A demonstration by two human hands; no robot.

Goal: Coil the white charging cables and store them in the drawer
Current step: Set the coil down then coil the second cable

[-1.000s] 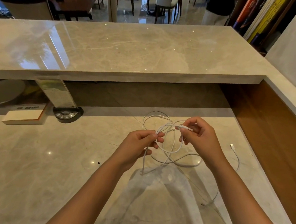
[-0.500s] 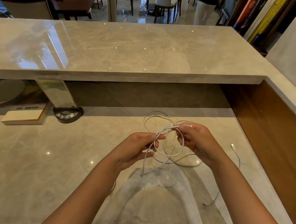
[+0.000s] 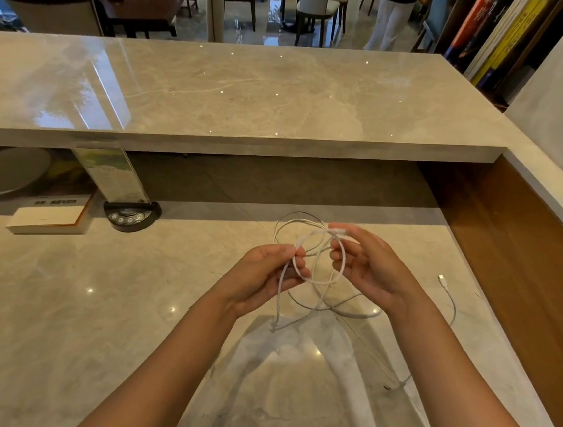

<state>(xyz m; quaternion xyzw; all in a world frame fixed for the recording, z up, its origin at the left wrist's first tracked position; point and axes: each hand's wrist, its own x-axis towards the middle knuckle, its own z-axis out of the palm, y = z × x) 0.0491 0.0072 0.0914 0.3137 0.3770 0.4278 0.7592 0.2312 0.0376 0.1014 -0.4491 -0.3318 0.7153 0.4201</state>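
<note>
A thin white charging cable [image 3: 318,280] hangs in a small loop between my two hands above the lower marble desk [image 3: 57,312]. My left hand [image 3: 263,277] pinches the loop at its left side, with a strand dangling below it. My right hand [image 3: 368,266] holds the cable's plug end at its fingertips, fingers partly spread around the loop. More slack loops lie on the desk under and behind the hands. A second plug end [image 3: 441,278] with its white cable lies on the desk to the right. No drawer is in view.
A raised marble counter [image 3: 232,98] runs across above the desk. Under it at the left stand a white box [image 3: 49,220], a round black button unit [image 3: 131,214] and a clear sign holder [image 3: 111,176]. A wooden side wall [image 3: 508,269] borders the right. A person stands beyond the counter.
My right hand has brought the plug end down and left toward my left hand, forming a smaller loop. My left hand kept its pinch and barely moved.
</note>
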